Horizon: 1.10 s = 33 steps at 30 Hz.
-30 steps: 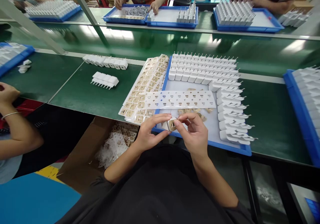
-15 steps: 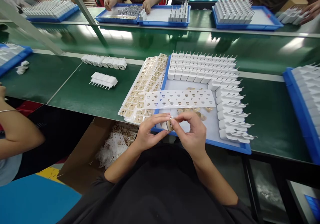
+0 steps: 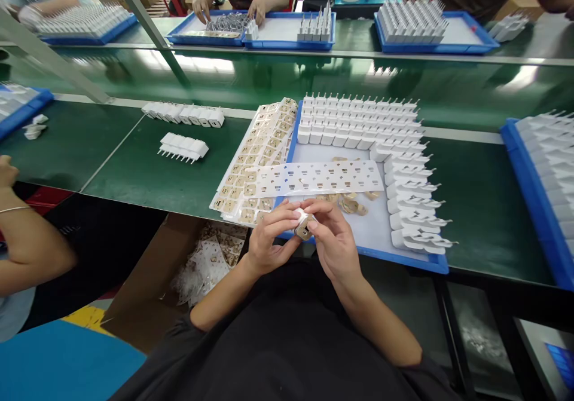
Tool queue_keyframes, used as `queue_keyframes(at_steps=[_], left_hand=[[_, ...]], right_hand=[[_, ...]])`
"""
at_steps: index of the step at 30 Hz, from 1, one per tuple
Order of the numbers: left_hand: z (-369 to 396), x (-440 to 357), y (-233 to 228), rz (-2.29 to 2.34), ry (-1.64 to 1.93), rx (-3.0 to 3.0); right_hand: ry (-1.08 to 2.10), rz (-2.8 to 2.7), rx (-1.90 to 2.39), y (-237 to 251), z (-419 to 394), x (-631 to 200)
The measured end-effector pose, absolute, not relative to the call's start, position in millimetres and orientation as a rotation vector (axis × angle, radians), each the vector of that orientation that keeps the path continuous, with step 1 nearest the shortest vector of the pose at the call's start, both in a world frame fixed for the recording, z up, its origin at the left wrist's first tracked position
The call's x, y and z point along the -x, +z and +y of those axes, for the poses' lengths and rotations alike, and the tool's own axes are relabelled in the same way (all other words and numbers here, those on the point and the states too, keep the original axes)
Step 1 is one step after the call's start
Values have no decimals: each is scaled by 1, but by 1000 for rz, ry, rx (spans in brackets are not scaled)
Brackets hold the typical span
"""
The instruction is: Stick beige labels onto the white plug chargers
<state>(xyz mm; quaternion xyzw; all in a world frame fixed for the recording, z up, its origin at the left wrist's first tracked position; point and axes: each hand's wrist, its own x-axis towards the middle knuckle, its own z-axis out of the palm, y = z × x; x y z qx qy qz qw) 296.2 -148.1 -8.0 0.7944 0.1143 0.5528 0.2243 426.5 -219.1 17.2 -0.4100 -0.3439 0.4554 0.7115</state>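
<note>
A small white plug charger with a tan sticker on its face is held between my two hands, over the near edge of a blue tray. My left hand wraps its fingers and thumb around the charger's left side. The fingers and thumb of my right hand press at its right side and face. Rows of white chargers stand prongs-up along the tray's back and right side. Across the tray lies a mostly bare sticker strip, with loose tan pieces below it.
Sticker sheets are stacked left of the tray. More chargers lie farther left on the green bench. A carton with scrap film stands below. Other people sit left and across, near blue trays.
The charger has turned so its tan face shows more toward me. My left fingers have closed further over its top, and my right hand has moved slightly left and down.
</note>
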Motion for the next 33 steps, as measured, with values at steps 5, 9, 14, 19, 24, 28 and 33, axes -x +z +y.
queue_keyframes(at_steps=[5, 9, 14, 19, 24, 28, 33], left_hand=[[-148, -296, -13, 260, 1569, -2279], [-147, -297, -15, 235, 1578, -2290], [-147, -296, -13, 231, 1545, -2183], [-149, -293, -10, 211, 1462, -2098], [-150, -289, -18, 318, 1337, -1940], [-148, -286, -22, 393, 1301, -1822], [-122, -271, -15, 751, 1297, -1913]], right_hand=[[1019, -690, 897, 17, -217, -425], [1012, -665, 884, 16, -217, -424], [1050, -799, 919, 16, -218, -436], [724, -1154, 1104, 22, -219, -451], [207, -1512, 1160, 31, -223, -452], [370, -1555, 1031, 25, -230, -464], [279, -1266, 1552, -3, -227, -510]])
